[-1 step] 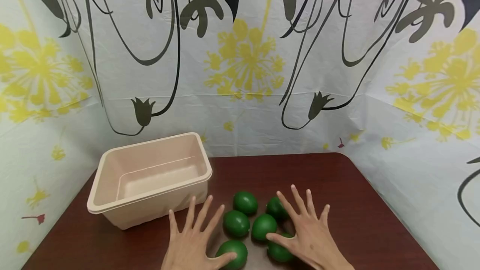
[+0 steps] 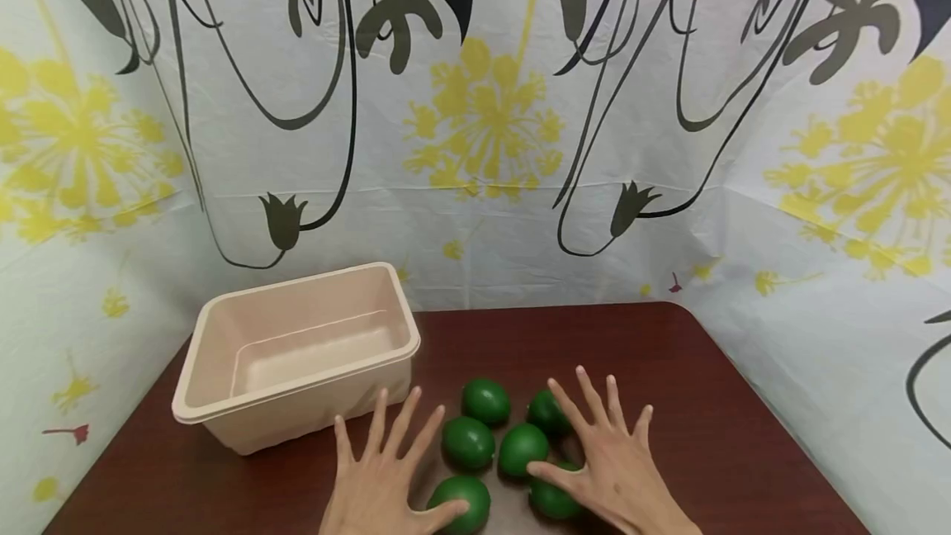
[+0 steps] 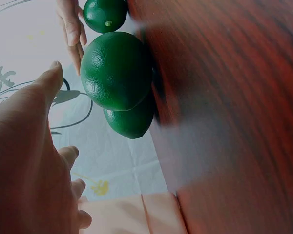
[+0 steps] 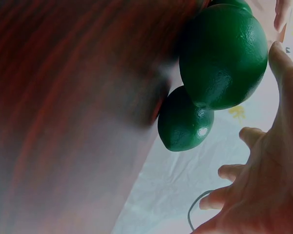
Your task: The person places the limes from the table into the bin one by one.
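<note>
Several smooth dark-green limes lie in a loose cluster between my hands in the head view. Fingers spread and straight, my left hand (image 2: 382, 473) is at the cluster's left side, its thumb overlapping the nearest lime (image 2: 470, 492). In the left wrist view a gap shows between that thumb (image 3: 50, 80) and the large lime (image 3: 116, 70). My right hand (image 2: 612, 465) is spread the same way on the right, partly covering the front-right lime (image 2: 551, 500) and the back-right lime (image 2: 546, 413). From the right wrist, a lime (image 4: 224, 58) appears beside the thumb. Neither hand holds anything.
An empty beige rectangular tub (image 2: 312, 411) stands at the left, behind my left hand. The dark red-brown wooden table (image 2: 713, 419) has a rounded far-right corner. White cloth (image 2: 475, 262) with yellow and grey flower prints hangs around its back and sides.
</note>
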{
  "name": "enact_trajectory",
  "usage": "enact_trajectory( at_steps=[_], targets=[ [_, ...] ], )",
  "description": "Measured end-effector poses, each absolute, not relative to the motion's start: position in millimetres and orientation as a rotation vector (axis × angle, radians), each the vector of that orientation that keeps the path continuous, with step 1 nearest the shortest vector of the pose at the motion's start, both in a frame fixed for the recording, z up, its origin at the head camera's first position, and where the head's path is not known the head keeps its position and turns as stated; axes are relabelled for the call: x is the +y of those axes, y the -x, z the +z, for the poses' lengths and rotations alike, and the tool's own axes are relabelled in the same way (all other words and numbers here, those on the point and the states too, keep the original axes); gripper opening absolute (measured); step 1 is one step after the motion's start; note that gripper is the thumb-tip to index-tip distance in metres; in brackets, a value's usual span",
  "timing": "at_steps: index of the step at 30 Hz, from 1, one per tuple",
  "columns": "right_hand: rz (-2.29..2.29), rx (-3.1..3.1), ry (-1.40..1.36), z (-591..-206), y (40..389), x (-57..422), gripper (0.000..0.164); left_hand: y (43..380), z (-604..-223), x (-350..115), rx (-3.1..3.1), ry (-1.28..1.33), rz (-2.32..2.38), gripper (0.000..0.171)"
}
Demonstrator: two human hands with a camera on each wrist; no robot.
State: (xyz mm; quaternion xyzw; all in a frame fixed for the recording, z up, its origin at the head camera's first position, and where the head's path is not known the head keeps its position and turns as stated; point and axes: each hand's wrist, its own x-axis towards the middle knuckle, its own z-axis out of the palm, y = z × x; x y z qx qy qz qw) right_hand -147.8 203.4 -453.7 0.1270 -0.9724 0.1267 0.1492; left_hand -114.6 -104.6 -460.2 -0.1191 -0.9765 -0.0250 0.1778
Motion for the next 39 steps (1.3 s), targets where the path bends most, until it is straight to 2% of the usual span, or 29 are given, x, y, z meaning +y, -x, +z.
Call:
enact_trajectory(
  at_steps=[9, 17, 28, 34, 39],
  targets=[
    [0.400, -2.803, -0.366, -454, 148, 204, 0.101, 115, -460, -106, -2.770, 0.345, -0.091, 0.103],
    [0.472, -2.790, -0.367, -453, 147, 202, 0.097, 115, -452, -106, -2.758, 0.354, -0.192, 0.088],
    [0.517, -2.699, -0.399, -448, 145, 203, 0.082, 113, -443, -121, -2.454, 0.457, -0.291, 0.073],
    [0.581, -2.762, -0.336, -445, 140, 203, 0.065, 113, -441, -133, -2.345, 0.495, -0.350, 0.065],
    [0.623, -2.884, -0.282, -442, 137, 203, 0.060, 118, -434, -143, -2.180, 0.513, -0.402, 0.061]
  ],
)
